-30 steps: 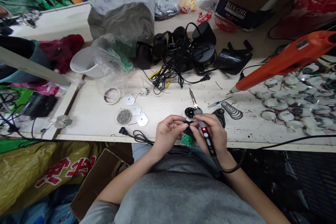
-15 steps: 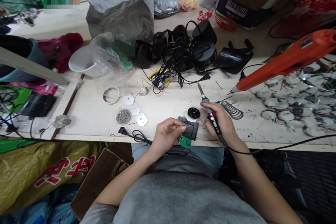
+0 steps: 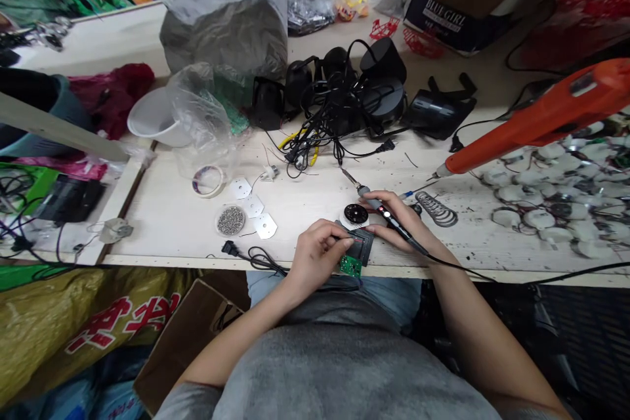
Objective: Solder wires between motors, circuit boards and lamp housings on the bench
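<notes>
My right hand [image 3: 401, 220] grips a soldering iron [image 3: 388, 215] with a grey-and-black handle, its metal tip aimed up and left over the bench. Fingers of that hand also reach the white part under a round black slotted disc [image 3: 355, 214]. My left hand [image 3: 319, 252] is closed in a pinch over a flat black plastic piece [image 3: 363, 248]; a thin reddish line shows by the fingertips, but what they hold is too small to make out. Just below them a green circuit board [image 3: 350, 266] sits at the bench's front edge.
Black housings with tangled cables [image 3: 339, 95] lie behind. An orange electric screwdriver [image 3: 531, 118] reaches in from the right, above many white motors [image 3: 541, 210]. A coiled-wire stand [image 3: 436, 209], a dish of screws [image 3: 230, 219], metal plates [image 3: 266, 226] and a tape roll [image 3: 207, 180] surround the work.
My right hand has moved left with the soldering iron, and its fingers now reach the disc's white part. The disc and circuit board have shifted slightly. My left hand keeps its pinch.
</notes>
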Action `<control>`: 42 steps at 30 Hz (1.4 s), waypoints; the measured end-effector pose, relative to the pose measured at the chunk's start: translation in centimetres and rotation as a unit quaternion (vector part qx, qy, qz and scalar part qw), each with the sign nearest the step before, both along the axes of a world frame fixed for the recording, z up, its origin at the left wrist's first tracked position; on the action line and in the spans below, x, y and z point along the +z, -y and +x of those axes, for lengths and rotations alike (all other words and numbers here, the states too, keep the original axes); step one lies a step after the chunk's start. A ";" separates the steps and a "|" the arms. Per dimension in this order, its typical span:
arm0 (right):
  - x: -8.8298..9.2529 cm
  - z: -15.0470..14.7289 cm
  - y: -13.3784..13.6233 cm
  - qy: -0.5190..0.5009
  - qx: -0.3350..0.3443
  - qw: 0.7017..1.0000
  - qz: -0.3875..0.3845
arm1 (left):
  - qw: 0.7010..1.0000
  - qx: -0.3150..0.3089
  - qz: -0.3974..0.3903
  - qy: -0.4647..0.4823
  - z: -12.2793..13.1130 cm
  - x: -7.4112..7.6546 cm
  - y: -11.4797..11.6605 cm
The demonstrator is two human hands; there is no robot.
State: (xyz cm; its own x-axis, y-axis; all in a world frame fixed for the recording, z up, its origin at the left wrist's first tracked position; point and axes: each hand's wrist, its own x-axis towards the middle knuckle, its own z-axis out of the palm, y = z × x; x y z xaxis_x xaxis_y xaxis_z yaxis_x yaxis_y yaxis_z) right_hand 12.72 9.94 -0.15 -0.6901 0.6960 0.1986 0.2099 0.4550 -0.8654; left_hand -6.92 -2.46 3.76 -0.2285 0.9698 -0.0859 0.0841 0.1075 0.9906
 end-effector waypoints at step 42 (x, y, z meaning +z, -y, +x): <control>8.6 3.0 8.8 -0.050 -0.175 0.975 0.127 | 0.952 -0.018 0.057 -0.300 0.4 -0.5 -0.4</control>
